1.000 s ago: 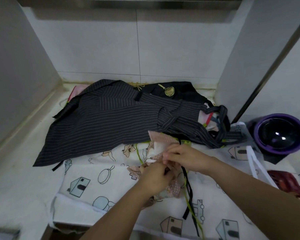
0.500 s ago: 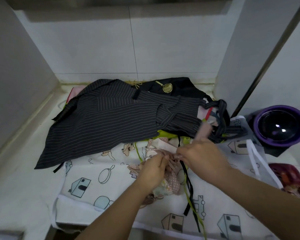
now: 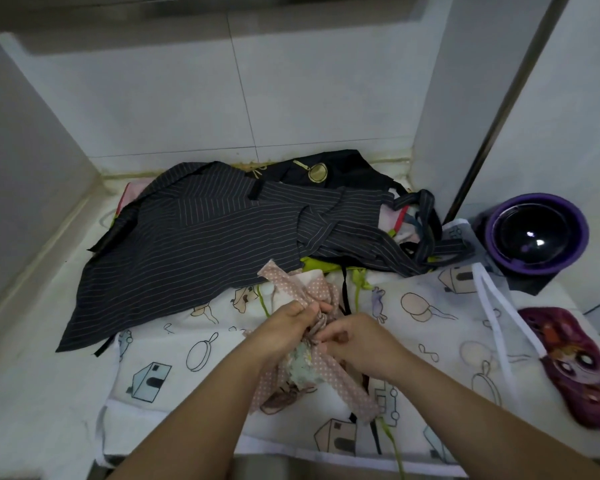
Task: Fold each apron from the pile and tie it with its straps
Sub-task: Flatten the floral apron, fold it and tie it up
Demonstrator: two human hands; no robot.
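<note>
My left hand [image 3: 286,327] and my right hand [image 3: 352,341] meet over the pink dotted apron [image 3: 303,367]. It sits bunched into a small bundle directly under and between them, on top of the white printed apron [image 3: 430,323]. Both hands are closed. The fingers of each curl in and pinch the pink dotted straps [image 3: 347,389] where they cross on top of the bundle. 1 strap end sticks up just beyond my left hand. The other lies flat and runs back toward me under my right hand.

I judge this apron to be folded already and the tying to be under way. Whether the knot is pulled snug I cannot tell, because my fingers cover it. I see no other tied bundle in view, so this looks like an early apron in the job.

Plenty is left. The dark striped apron [image 3: 187,244] lies loose and spread out beyond my left hand, and the black apron [image 3: 347,168] with a gold emblem lies farther back behind it. A strip of green fabric [image 3: 317,265] peeks out just beyond both hands. The white printed apron beneath everything also needs folding, its white straps trailing to the right of my right hand. That makes at least 4 more to do.

Well to the right of my right hand stand a purple bowl [image 3: 537,233] and a purple cartoon-print item [image 3: 575,365]. The bare table [image 3: 32,393] stretches away to the left of my left hand.
</note>
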